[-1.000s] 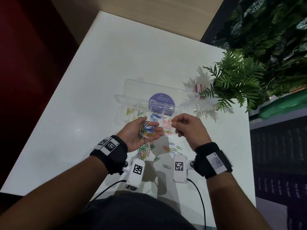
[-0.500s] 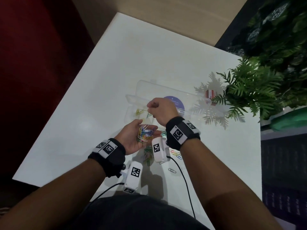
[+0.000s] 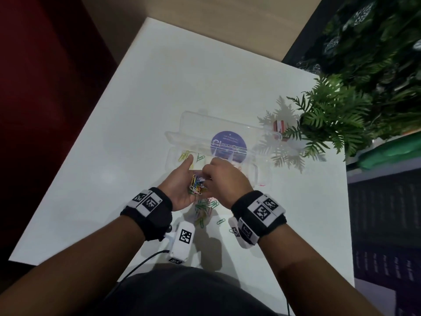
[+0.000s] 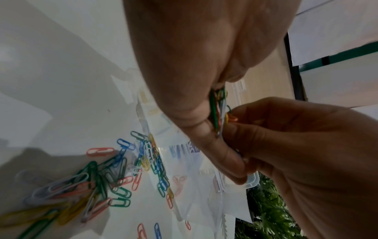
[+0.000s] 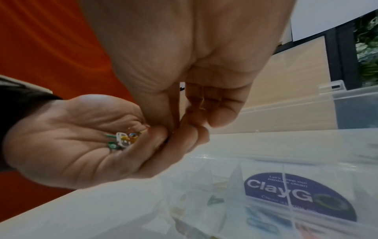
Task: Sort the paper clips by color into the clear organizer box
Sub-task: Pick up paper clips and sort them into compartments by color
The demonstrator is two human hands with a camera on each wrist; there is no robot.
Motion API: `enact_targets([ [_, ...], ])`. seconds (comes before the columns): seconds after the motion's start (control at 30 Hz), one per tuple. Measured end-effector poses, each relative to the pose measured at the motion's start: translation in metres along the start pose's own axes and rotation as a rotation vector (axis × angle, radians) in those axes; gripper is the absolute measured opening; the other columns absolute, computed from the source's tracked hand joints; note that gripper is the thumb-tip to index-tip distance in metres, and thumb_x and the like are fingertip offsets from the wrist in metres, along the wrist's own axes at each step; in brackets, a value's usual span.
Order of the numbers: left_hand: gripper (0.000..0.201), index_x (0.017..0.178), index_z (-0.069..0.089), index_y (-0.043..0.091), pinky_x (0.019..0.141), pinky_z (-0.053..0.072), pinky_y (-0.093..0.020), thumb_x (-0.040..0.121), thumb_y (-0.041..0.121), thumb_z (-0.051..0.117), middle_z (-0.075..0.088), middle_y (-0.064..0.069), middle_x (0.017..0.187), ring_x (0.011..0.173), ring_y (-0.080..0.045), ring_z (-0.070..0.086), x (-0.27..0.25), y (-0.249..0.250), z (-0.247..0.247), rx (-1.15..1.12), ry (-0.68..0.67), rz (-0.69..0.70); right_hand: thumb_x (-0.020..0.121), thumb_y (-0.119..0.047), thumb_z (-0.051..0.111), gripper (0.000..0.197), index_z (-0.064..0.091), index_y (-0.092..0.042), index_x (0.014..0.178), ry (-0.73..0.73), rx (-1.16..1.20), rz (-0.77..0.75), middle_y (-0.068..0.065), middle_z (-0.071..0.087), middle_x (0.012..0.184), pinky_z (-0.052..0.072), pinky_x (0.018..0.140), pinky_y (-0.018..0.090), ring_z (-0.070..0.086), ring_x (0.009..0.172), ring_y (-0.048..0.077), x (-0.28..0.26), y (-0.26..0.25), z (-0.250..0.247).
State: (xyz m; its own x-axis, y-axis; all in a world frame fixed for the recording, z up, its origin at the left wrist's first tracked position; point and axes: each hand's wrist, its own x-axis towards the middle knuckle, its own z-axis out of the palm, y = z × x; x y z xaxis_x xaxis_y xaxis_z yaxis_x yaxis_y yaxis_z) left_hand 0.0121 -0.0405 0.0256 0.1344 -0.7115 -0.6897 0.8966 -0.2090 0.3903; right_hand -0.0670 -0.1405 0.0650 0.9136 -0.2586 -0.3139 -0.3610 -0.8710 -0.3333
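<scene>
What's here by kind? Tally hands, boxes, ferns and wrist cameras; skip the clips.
hands: 2
box: 1
fern: 1
wrist cameras: 2
clips: skipped
Total: 6

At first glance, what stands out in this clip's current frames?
The left hand cups a bright handful of mixed paper clips while the right hand picks at them. Behind sits the clear organizer box, open, with a loose pile of clips on the white table.
</scene>
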Motion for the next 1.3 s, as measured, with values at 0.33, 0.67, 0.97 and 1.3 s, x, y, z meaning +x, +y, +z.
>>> enact_targets([
  [0.33, 0.063, 0.088, 0.065, 0.004, 0.062, 0.056, -0.030, 0.101, 0.052, 0.026, 0.063, -0.012, 0.077, 0.066, -0.020, 0.064, -0.003, 0.000, -0.016, 0.035, 0.025, -0.014, 0.083, -0.009, 0.053, 0.006, 0.054, -0.011, 0.088, -0.030, 0.024, 0.061, 0.009, 0.049, 0.086, 0.035, 0.065, 0.033, 0.053, 0.090, 0.031, 0.002, -0.019, 0.005],
  [0.67, 0.045, 0.118, 0.057, -0.008, 0.085, 0.057, -0.041, 0.102, 0.029, 0.036, 0.067, -0.025, 0.096, 0.085, -0.035, 0.070, -0.005, 0.001, -0.019, -0.024, 0.004, 0.001, 0.084, -0.011, 0.067, 0.003, 0.066, -0.010, 0.087, 0.138, 0.719, 0.310, -0.007, 0.059, 0.069, 0.041, 0.054, 0.007, 0.054, 0.060, 0.003, 0.002, 0.003, 0.007],
  [0.97, 0.044, 0.107, 0.061, -0.006, 0.076, 0.058, -0.033, 0.103, 0.028, 0.033, 0.070, -0.022, 0.088, 0.082, -0.034, 0.069, -0.004, 0.004, -0.015, 0.038, 0.032, -0.018, 0.085, -0.008, 0.065, 0.004, 0.068, -0.008, 0.083, 0.240, 0.884, 0.369, -0.007, 0.059, 0.064, 0.039, 0.054, 0.008, 0.050, 0.048, -0.007, -0.003, 0.024, 0.013],
  [1.3, 0.043, 0.107, 0.063, -0.006, 0.072, 0.060, -0.033, 0.102, 0.027, 0.036, 0.070, -0.024, 0.100, 0.087, -0.035, 0.070, 0.005, 0.005, -0.005, 0.012, 0.074, -0.045, 0.082, -0.005, 0.066, 0.015, 0.063, -0.016, 0.072, 0.443, 0.864, 0.678, 0.001, 0.059, 0.066, 0.044, 0.054, 0.027, 0.052, 0.057, 0.017, -0.020, 0.115, 0.001],
])
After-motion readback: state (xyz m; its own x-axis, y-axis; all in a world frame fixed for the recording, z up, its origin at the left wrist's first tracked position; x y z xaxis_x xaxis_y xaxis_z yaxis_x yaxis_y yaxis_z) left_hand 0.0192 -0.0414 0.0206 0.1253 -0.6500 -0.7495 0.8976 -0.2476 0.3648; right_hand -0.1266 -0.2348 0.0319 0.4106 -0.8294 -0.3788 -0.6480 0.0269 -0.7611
